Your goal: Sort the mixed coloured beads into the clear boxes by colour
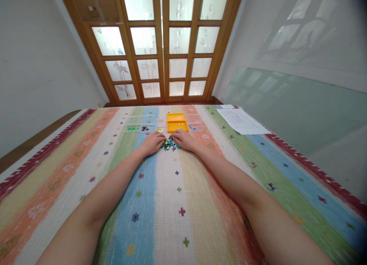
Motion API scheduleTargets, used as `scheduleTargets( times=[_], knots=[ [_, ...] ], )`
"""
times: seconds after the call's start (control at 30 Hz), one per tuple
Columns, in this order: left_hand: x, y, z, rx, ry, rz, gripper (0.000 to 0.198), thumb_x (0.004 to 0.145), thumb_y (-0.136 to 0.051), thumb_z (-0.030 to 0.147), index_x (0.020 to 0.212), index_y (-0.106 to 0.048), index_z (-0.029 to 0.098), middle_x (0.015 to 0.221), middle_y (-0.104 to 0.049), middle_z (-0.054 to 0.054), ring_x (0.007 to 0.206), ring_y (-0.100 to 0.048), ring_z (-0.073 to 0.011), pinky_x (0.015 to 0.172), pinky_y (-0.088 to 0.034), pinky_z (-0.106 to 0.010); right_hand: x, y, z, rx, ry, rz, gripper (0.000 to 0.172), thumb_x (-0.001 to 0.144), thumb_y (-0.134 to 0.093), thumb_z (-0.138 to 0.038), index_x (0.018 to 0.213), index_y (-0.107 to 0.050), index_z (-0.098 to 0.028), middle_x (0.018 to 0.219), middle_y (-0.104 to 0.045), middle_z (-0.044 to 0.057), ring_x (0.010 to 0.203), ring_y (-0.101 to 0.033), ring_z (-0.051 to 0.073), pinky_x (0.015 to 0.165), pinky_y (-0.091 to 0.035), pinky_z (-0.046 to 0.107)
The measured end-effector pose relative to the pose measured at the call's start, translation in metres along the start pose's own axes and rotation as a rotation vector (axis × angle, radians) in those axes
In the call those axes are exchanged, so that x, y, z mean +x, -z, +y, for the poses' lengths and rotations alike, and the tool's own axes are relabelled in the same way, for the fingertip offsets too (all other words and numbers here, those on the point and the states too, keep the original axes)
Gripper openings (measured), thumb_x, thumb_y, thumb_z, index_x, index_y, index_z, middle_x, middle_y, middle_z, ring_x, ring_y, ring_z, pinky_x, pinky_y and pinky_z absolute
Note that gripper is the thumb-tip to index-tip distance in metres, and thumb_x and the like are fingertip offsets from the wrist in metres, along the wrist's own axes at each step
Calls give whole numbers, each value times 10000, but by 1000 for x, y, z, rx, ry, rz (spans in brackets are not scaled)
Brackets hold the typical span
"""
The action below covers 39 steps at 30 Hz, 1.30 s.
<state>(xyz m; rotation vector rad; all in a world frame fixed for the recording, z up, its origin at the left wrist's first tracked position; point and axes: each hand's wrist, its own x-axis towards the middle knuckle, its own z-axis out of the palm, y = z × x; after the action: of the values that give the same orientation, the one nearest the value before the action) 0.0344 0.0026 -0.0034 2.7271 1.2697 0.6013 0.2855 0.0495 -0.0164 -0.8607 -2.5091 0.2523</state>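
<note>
Both my arms reach forward over a striped, colourful cloth (172, 204). My left hand (152, 142) and my right hand (183, 139) lie side by side, fingers curled down, flanking a small pile of tiny coloured pieces (169, 145). The fingertips of both hands touch the pile's far edge. Whether either hand pinches a piece is hidden. Just beyond the hands stands an orange tray (176, 122).
Clear small boxes (140, 128) holding green and dark pieces sit left of the orange tray, and further clear boxes (195, 123) lie to its right. A printed sheet of paper (242, 121) lies at the far right. A wooden glass-paned door (164, 47) stands behind.
</note>
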Motion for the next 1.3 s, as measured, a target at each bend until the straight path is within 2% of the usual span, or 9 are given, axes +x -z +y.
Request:
scheduleTargets(
  times=[0.23, 0.57, 0.77, 0.97, 1.03, 1.1, 1.23, 1.3],
  knots=[
    [-4, 1, -20, -8, 106, 201, 349, 1035, -466, 298, 1228, -744, 212, 1281, -699, -101, 1217, -582, -263, 1129, -416, -470, -1, -2, 4, 4, 15, -1, 252, 1043, -559, -234, 1229, -724, -197, 1143, -693, 104, 1103, -595, 213, 980, -431, 332],
    [-25, 23, -80, -11, 492, 537, 370, 1015, -396, 276, 1147, -733, 198, 1234, -714, -101, 1211, -607, -262, 1131, -418, -449, -1, 0, 3, -2, 17, -11, 252, 1046, -545, -244, 1222, -723, -208, 1145, -682, 98, 1106, -585, 218, 979, -431, 337],
    [-34, 27, -95, 12, 626, 619, 371, 993, -370, 272, 1128, -707, 195, 1207, -717, -108, 1189, -616, -266, 1114, -424, -450, -2, 3, -2, 14, -1, -8, 248, 1041, -553, -228, 1212, -731, -214, 1159, -674, 104, 1092, -591, 220, 967, -430, 339],
    [-34, 25, -98, 30, 615, 648, 372, 987, -395, 313, 1149, -702, 179, 1227, -708, -127, 1200, -608, -273, 1119, -418, -452, -1, 3, -1, 8, 10, -10, 258, 1050, -534, -237, 1218, -727, -208, 1161, -676, 103, 1102, -587, 218, 978, -430, 339],
    [-34, 28, -97, 11, 604, 609, 357, 970, -426, 319, 1119, -719, 180, 1200, -720, -124, 1177, -619, -277, 1097, -433, -445, -1, 3, 0, 8, 12, -12, 258, 1045, -539, -231, 1221, -726, -206, 1159, -681, 105, 1104, -589, 220, 978, -431, 341],
    [-33, 33, -93, -66, 571, 479, 341, 956, -456, 342, 1071, -738, 188, 1140, -743, -105, 1097, -648, -268, 1029, -473, -418, -1, 4, 0, 11, 11, -18, 255, 1039, -548, -222, 1219, -728, -209, 1153, -684, 102, 1099, -591, 219, 978, -432, 341],
    [-31, 47, -80, -269, 408, 38, 314, 883, -575, 438, 948, -764, 196, 970, -770, -55, 886, -670, -225, 836, -511, -334, -1, 3, 0, 18, 13, -13, 249, 1035, -555, -217, 1207, -735, -213, 1147, -688, 97, 1097, -594, 216, 986, -428, 342],
    [-30, 52, -72, -340, 342, -142, 298, 837, -625, 456, 884, -760, 195, 857, -753, -35, 797, -656, -200, 755, -501, -299, -1, 3, 1, 19, 12, -12, 250, 1036, -552, -221, 1205, -736, -216, 1145, -690, 94, 1100, -593, 218, 989, -429, 346]
  ],
)
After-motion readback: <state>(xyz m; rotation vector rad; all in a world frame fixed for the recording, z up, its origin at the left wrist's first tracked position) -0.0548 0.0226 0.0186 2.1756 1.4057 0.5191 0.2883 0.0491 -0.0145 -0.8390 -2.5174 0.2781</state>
